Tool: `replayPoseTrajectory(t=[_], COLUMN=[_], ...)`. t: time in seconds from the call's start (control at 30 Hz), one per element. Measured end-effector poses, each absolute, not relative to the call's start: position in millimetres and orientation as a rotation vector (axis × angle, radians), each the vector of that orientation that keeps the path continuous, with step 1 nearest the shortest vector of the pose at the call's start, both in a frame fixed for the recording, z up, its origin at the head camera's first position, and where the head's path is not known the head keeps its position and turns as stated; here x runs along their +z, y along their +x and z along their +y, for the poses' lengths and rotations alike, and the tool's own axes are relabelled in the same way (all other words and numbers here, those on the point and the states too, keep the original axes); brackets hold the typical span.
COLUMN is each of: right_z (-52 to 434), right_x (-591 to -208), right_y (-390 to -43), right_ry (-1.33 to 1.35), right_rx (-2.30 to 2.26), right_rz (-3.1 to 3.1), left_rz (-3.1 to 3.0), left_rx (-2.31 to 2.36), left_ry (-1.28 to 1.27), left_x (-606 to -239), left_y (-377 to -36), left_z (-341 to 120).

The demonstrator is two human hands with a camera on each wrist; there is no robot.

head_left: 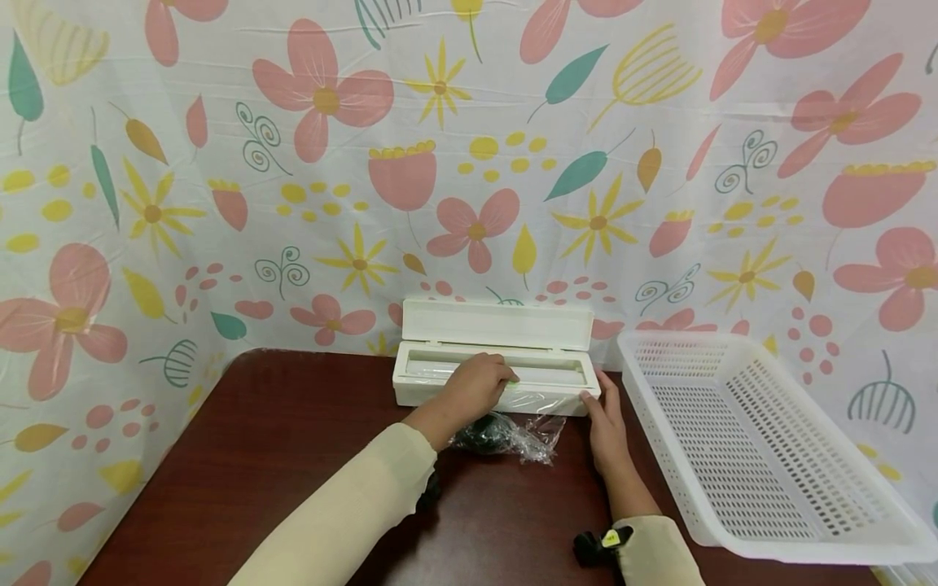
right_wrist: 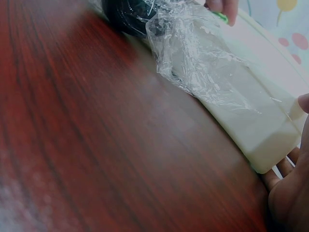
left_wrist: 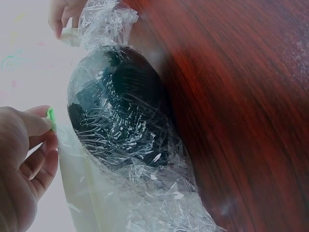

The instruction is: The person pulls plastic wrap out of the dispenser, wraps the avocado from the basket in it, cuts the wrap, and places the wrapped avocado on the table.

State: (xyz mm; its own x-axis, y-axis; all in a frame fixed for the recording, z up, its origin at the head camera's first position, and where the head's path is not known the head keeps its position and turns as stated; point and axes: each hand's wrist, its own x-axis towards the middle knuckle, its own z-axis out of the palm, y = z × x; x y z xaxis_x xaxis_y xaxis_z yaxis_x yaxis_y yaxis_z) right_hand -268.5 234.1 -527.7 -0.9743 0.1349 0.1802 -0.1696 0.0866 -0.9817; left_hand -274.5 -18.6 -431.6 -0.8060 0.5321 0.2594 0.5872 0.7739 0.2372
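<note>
Left hand (head_left: 472, 387) curled on the open wrap dispenser (head_left: 494, 370) rim, right hand (head_left: 607, 423) flat, touching its end; film-wrapped dark object (head_left: 501, 434) at left hand's 6 o'clock.

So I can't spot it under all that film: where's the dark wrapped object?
In the head view the dark wrapped object lies on the table, just in front of the white dispenser box, between both hands.

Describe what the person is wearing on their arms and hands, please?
Both arms are covered by long, pale cream fabric sleeves that end at the wrists. The left hand and right hand are bare: no gloves, and no rings visible. A small black device with a yellow marking is strapped at the right wrist, and something black shows under the left sleeve's cuff.
</note>
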Motion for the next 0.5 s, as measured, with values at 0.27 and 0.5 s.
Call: replayPoseTrajectory(t=[0.27,0.5], right_z=[229.5,233.5], right_x=[-510.1,-527.2], right_y=[-259.7,-269.3], right_ry=[0.015,0.032], right_rx=[1.999,1.972], right_rz=[-2.153,-2.137], left_rz=[-2.793,-2.781], left_rx=[-0.449,-0.446], left_ry=[-0.883,-0.892], left_x=[-433.0,-433.4], left_y=[-275.7,-275.4], left_z=[-19.4,-22.1])
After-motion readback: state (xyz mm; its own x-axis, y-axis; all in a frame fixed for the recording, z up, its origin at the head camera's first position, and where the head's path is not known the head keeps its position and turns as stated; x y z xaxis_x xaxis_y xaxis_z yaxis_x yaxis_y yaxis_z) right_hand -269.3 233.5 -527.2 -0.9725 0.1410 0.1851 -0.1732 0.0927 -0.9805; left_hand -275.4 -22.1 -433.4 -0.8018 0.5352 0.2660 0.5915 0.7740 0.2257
